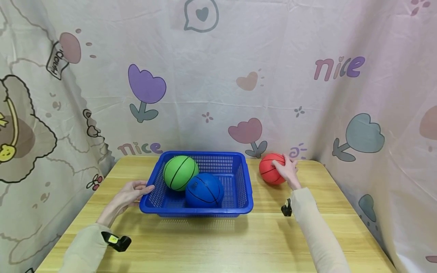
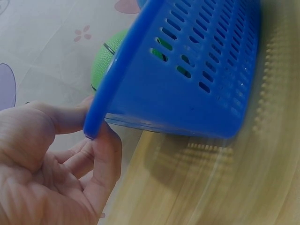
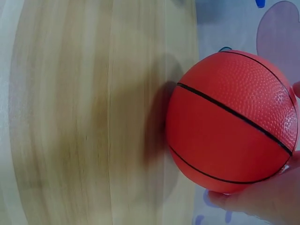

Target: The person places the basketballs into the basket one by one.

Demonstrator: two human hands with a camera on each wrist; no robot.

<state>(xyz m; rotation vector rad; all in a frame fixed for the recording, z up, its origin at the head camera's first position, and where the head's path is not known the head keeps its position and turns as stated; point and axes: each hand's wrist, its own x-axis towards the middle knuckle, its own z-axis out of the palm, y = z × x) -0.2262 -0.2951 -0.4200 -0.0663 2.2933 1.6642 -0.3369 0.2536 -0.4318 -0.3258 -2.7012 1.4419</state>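
A blue plastic basket [image 1: 235, 211] with slotted walls stands on the table, holding a green mini basketball [image 1: 179, 173] and a blue mini basketball [image 1: 205, 191] that lie side by side. At its left end my left hand [image 1: 128, 195] pinches the rim; the left wrist view shows the thumb above the rim [image 2: 110, 93] and curled fingers beneath. To the right of the basket, my right hand [image 1: 287, 171] grips a red mini basketball [image 1: 268, 172] from above and the right. In the right wrist view, fingers and thumb [image 3: 262, 199] spread around the red ball [image 3: 225, 126], partly out of frame.
The light wooden table [image 1: 211, 246] ends at the back against a printed cloth [image 1: 205, 94] with flowers and words. Cloth also hangs along both sides. A small black camera [image 1: 117, 241] sits on the left wrist, another [image 1: 286, 208] on the right.
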